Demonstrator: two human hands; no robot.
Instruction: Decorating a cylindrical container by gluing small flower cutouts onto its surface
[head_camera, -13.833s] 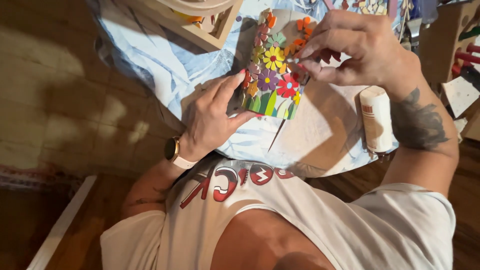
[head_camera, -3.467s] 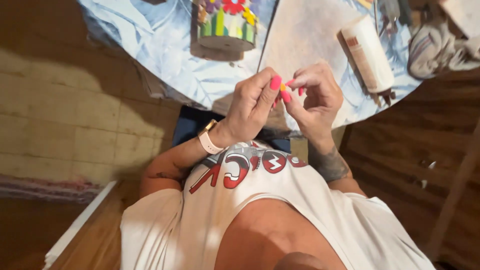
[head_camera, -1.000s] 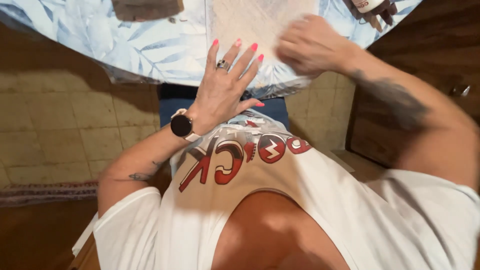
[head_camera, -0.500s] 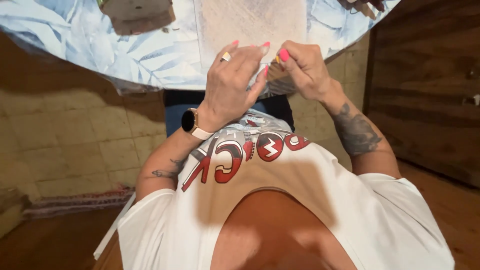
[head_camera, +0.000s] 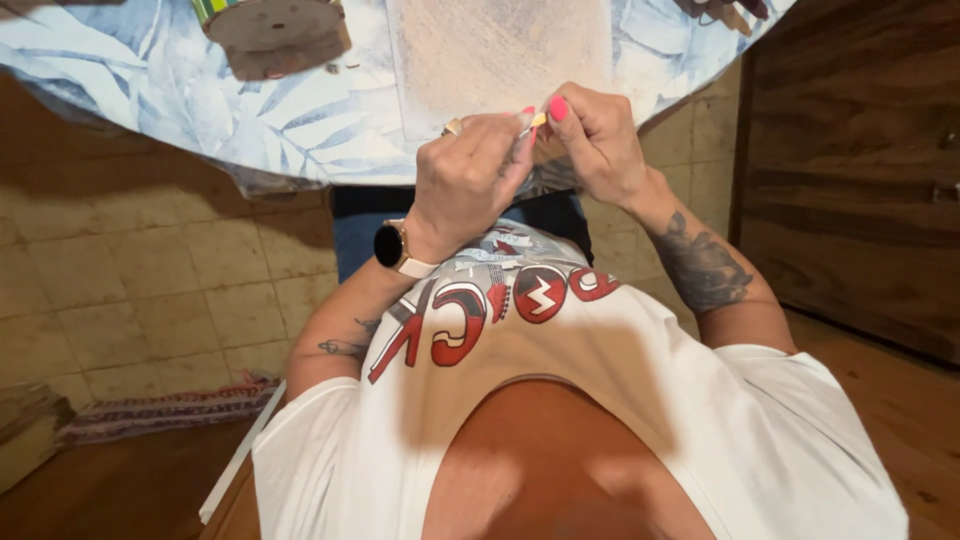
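My left hand (head_camera: 470, 180) and my right hand (head_camera: 595, 145) meet in front of my chest, at the near edge of a table (head_camera: 150, 90) covered with a blue leaf-print cloth. Between the fingertips of both hands sits a tiny yellow piece (head_camera: 538, 120); it is too small to tell its shape. A watch (head_camera: 392, 245) is on my left wrist and a ring on a left finger. A beige mat (head_camera: 495, 55) lies on the cloth just beyond my hands.
A round brown wooden base (head_camera: 275, 25) with a green striped object on it stands at the table's far left. Dark wooden furniture (head_camera: 860, 170) is at the right. Tiled floor and a patterned rug (head_camera: 160, 410) lie at the left.
My hands have drawn together over the table edge and now pinch the small yellow piece; one second ago my left hand was spread open and my right hand reached out over the mat.
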